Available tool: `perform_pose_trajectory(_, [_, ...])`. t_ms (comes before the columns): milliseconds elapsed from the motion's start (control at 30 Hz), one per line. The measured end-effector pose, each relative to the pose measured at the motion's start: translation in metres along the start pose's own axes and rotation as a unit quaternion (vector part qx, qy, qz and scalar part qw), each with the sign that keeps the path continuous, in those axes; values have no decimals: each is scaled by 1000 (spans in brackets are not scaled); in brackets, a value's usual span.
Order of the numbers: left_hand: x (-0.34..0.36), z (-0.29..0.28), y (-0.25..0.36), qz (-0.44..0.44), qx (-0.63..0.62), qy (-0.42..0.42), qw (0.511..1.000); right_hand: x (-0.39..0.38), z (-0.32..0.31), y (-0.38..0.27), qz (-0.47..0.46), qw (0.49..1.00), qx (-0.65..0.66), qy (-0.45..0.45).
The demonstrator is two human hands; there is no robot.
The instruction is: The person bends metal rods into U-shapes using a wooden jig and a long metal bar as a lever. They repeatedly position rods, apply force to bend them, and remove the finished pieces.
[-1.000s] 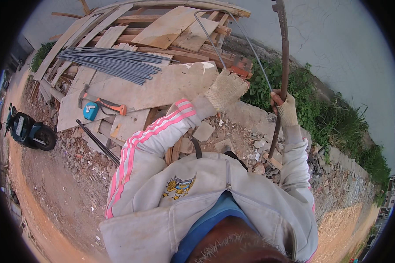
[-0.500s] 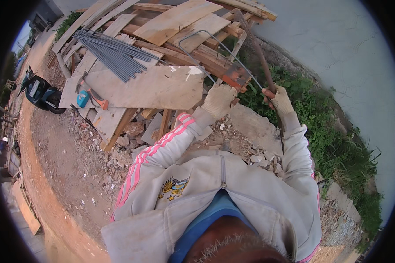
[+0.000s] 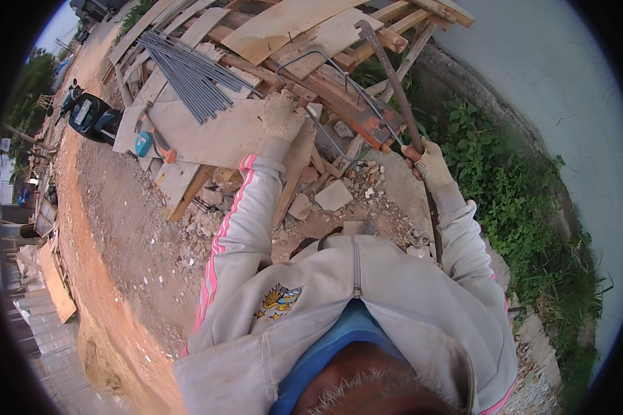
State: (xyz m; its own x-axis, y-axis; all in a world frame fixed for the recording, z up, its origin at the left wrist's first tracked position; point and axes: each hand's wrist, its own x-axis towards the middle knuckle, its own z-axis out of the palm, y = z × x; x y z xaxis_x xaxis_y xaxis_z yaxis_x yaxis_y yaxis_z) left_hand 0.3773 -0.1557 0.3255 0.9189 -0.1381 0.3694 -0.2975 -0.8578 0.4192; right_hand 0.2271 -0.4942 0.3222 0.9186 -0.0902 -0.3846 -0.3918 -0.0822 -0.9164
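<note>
My left hand (image 3: 281, 114), in a cream knit glove, is closed on a bent steel rod (image 3: 351, 81) above the board pile. My gloved right hand (image 3: 426, 160) grips a long brown iron bar (image 3: 386, 64) and is close against the rod's right side. A rusty block-like fixture (image 3: 372, 126) on timber lies between my hands, under the rod. Left of my left hand, a bundle of straight grey rods (image 3: 187, 77) rests on the boards, with an orange-handled claw hammer (image 3: 164, 149) and a blue tape measure (image 3: 143, 143) below it on a pale board (image 3: 233, 138).
A scattered pile of planks (image 3: 287, 28) fills the top. A dark scooter (image 3: 90, 119) stands at left beside a dirt track (image 3: 90, 228). Rubble (image 3: 336, 197) lies near my body. Weeds (image 3: 505, 214) grow along a pale wall (image 3: 547, 83) at right.
My left hand has moved up and leftward. The bent rod has shifted lower over the rusty fixture, and the iron bar has tilted leftward at its top. The view has turned.
</note>
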Motion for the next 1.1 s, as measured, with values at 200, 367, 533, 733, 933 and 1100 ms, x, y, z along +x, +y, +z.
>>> perform_pose_trajectory(200, [68,51,-30,-4,122,-86,989,8,9,-19,-12,1000,-1,-11])
perform_pose_trajectory(367, [101,67,-35,46,180,-96,978,7,16,-18,18,1000,6,14])
perform_pose_trajectory(533, [110,73,-21,70,195,-122,971,6,20,-16,32,999,10,28])
perform_pose_trajectory(733, [121,78,-3,37,225,-135,964,5,20,-18,33,999,4,28])
perform_pose_trajectory(933, [131,50,27,13,218,-175,960,-10,-12,-8,-40,989,-101,99])
perform_pose_trajectory(1100, [125,38,32,-10,157,-191,969,-58,-100,34,-54,960,-221,163])
